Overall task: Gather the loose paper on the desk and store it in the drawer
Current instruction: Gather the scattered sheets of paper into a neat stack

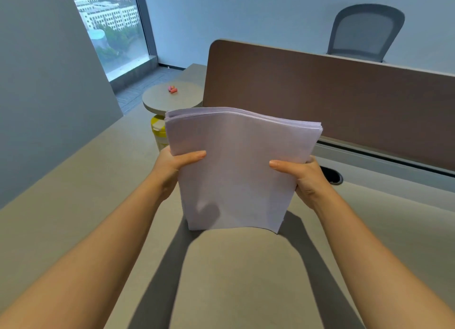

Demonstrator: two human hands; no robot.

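- From my remote seat I see the paper stack [234, 171] standing upright, its bottom edge resting on the grey desk [73, 193], sheets fanned slightly at the top.
- The left hand [172, 167] clasps the stack's left edge, thumb across the front; its fingers are hidden behind the sheets.
- The right hand [301, 178] grips the right edge the same way, fingers likewise out of my sight.
- A yellow container [157, 131] is partly hidden by the paper and a round side table [157, 102], where small pink objects [172, 89] are too tiny to identify.
- The brown divider [320, 94] hides most of the grey chair [364, 30].
- I see no drawer.
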